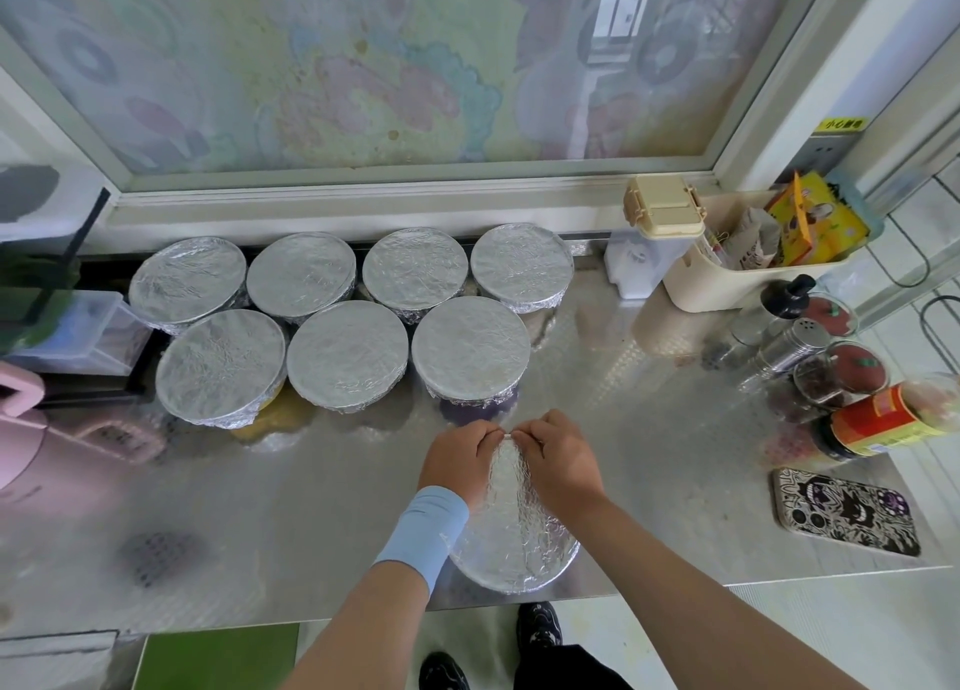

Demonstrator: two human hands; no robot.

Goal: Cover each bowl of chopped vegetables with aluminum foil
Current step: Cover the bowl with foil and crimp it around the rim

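A bowl (514, 549) wrapped in crinkled aluminum foil sits near the front edge of the steel counter. My left hand (457, 461) and my right hand (558, 458) meet at its far rim, both pinching the foil's edge there. The foil (511, 481) rises into a ridge between my hands. Behind them stand several more foil-covered bowls in two rows, the nearest one (470, 351) just beyond my fingers. The bowls' contents are hidden.
A phone in a patterned case (844, 510) lies at the right. Jars and spice shakers (831, 372) crowd the right side, with a cream basket (727, 274) behind them. A pink object (21, 429) sits at the left. The counter edge (727, 578) runs close to the near bowl.
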